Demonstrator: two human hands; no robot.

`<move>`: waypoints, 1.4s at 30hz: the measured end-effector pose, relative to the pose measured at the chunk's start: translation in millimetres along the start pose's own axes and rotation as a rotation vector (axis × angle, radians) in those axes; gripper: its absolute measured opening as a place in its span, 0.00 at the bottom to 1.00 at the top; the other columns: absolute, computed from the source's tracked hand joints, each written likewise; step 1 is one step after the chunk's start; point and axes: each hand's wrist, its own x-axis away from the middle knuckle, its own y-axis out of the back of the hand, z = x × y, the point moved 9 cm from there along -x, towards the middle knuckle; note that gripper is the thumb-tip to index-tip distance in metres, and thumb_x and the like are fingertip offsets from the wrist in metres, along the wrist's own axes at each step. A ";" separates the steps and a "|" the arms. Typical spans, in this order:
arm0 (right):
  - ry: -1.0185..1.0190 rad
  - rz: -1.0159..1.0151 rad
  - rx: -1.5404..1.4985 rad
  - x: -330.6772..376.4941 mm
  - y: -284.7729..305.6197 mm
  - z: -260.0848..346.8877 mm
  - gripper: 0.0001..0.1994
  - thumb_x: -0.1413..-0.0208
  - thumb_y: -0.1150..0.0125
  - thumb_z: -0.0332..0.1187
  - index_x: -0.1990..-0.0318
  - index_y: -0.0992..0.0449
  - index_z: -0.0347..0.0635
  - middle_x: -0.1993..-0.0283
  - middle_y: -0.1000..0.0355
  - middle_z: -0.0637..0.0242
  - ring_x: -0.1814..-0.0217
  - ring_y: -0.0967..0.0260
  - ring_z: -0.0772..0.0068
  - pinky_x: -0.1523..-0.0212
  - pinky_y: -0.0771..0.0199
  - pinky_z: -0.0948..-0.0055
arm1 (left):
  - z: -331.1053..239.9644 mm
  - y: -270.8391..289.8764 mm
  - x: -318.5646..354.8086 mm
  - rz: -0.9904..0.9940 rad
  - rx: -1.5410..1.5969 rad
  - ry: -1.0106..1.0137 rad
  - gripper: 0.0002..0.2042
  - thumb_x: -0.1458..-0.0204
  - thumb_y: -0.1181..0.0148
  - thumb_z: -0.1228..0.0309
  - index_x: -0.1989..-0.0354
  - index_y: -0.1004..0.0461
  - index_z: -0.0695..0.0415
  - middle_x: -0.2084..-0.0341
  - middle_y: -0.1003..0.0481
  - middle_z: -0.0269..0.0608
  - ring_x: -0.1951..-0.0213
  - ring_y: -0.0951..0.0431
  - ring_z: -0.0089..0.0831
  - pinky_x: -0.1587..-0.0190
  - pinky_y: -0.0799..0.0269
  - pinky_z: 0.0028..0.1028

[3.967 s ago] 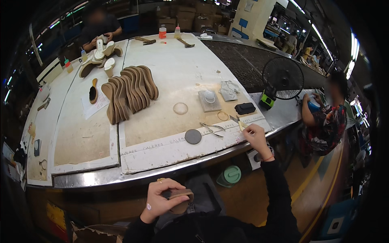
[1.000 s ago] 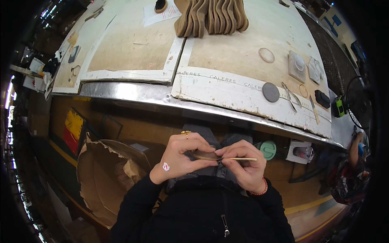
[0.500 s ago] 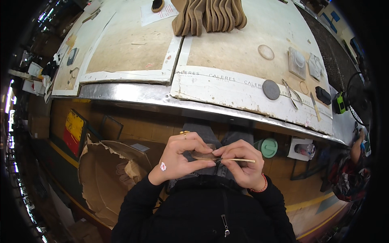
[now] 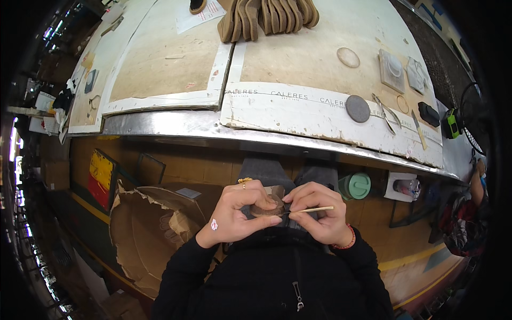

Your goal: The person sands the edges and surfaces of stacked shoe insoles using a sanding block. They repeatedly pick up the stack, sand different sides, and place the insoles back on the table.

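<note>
Below the table edge, over my lap, both hands are close together. My left hand point(image 4: 234, 216) pinches a brown curved piece point(image 4: 260, 211), shaped like part of a shoe sole, between thumb and fingers. Its far side is partly hidden by the fingers. Between its thumb and fingertips my right hand point(image 4: 322, 226) grips a thin pale stick point(image 4: 318, 209). A fine dark tip runs from the stick toward the brown piece; whether it touches cannot be made out.
On the table lie a row of brown shoe soles point(image 4: 274, 20), a grey disc point(image 4: 361, 109), metal pincers point(image 4: 385, 113) and a knife point(image 4: 419, 132). A torn cardboard box point(image 4: 133, 234) stands at left, a green lidded container point(image 4: 359, 185) at right. A person point(image 4: 463, 224) shows at the right edge.
The brown piece has turned in my left hand, so more of its face shows. The pale stick tilts up slightly more at its right end. The whole view has shifted slightly.
</note>
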 end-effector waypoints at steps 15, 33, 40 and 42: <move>-0.126 -0.457 -0.246 4.1 68.8 -36.9 0.05 0.38 0.44 0.25 0.58 0.26 0.32 0.57 0.30 0.61 0.59 0.28 0.74 0.55 0.25 0.75 | 3.0 -1.1 3.1 -0.039 -0.078 -0.056 0.10 0.61 0.27 0.76 0.75 0.25 0.63 0.77 0.26 0.40 0.74 0.25 0.30 0.70 0.33 0.27; -0.248 -0.422 -0.180 14.7 64.8 -49.8 0.11 0.32 0.51 0.32 0.54 0.29 0.30 0.66 0.27 0.60 0.61 0.29 0.70 0.54 0.29 0.70 | -8.2 -3.7 0.8 -0.010 -0.082 -0.168 0.12 0.64 0.24 0.77 0.71 0.21 0.60 0.70 0.21 0.38 0.66 0.19 0.32 0.64 0.26 0.27; -0.253 -0.475 -0.177 16.4 67.9 -47.0 0.07 0.38 0.42 0.25 0.57 0.22 0.30 0.65 0.25 0.67 0.61 0.27 0.81 0.60 0.30 0.83 | -15.2 -5.1 -9.1 0.049 -0.228 -0.140 0.13 0.68 0.23 0.76 0.71 0.19 0.58 0.73 0.22 0.38 0.70 0.21 0.30 0.68 0.28 0.26; -0.263 -0.466 -0.146 18.3 71.3 -47.5 0.06 0.40 0.41 0.23 0.59 0.21 0.30 0.65 0.25 0.68 0.62 0.26 0.82 0.64 0.30 0.85 | -21.0 -3.4 -17.5 0.074 -0.347 -0.118 0.14 0.67 0.24 0.76 0.68 0.18 0.57 0.74 0.23 0.38 0.72 0.22 0.31 0.69 0.29 0.26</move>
